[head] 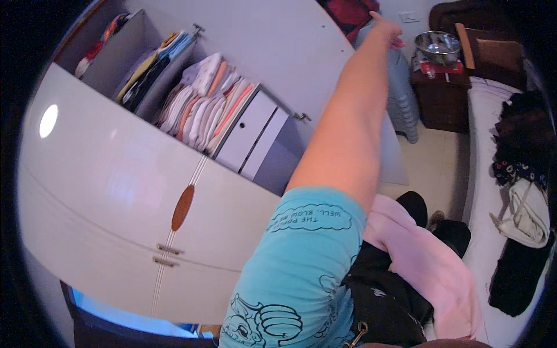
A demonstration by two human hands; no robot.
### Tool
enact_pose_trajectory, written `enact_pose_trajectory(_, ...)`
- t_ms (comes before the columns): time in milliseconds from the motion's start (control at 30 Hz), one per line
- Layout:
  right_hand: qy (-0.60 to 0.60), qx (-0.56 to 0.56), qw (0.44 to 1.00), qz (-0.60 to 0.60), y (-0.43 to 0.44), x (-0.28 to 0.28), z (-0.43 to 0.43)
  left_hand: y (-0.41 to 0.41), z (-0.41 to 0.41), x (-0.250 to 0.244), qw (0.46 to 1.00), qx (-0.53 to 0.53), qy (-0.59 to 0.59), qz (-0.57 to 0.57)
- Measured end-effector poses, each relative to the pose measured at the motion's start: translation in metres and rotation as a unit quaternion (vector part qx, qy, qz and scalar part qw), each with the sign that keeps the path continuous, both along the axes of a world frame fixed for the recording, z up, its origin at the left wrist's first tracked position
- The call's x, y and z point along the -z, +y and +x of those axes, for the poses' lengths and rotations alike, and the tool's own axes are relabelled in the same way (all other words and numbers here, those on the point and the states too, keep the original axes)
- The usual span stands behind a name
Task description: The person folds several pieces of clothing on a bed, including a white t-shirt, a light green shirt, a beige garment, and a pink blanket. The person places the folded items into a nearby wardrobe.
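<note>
My left arm, in a teal printed sleeve, stretches up past the open white wardrobe door. My left hand is near the top edge, beside a dark red cloth item and above stacked grey plastic chairs. Its fingers look apart, and no held thing shows. My right hand is out of view. A pink cloth lies across my black clothing. Inside the wardrobe, folded clothes stand in a packed row beside white drawers.
A bed on the right bears dark clothes and a cream bag-like item. Beyond it, a steel bowl stands on a dark wooden bedside cabinet. Metal hinges project from the wardrobe's opening.
</note>
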State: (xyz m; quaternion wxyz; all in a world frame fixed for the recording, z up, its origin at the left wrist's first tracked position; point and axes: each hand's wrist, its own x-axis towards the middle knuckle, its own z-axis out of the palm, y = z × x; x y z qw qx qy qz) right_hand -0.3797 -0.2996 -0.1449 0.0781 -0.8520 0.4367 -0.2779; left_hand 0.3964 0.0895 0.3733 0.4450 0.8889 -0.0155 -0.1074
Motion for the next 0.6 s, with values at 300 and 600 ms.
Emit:
enact_pose_trajectory(300,-0.022,-0.011,1.0,-0.018,0.003,-0.002,-0.002,0.002,-0.079,0.01,0.819,-0.112,-0.264,0.498)
enact_pose_trajectory(600,-0.031,-0.01,0.998,0.045,-0.006,0.027,-0.024,0.036,-0.133,0.043,0.604,0.01,-0.222,0.766)
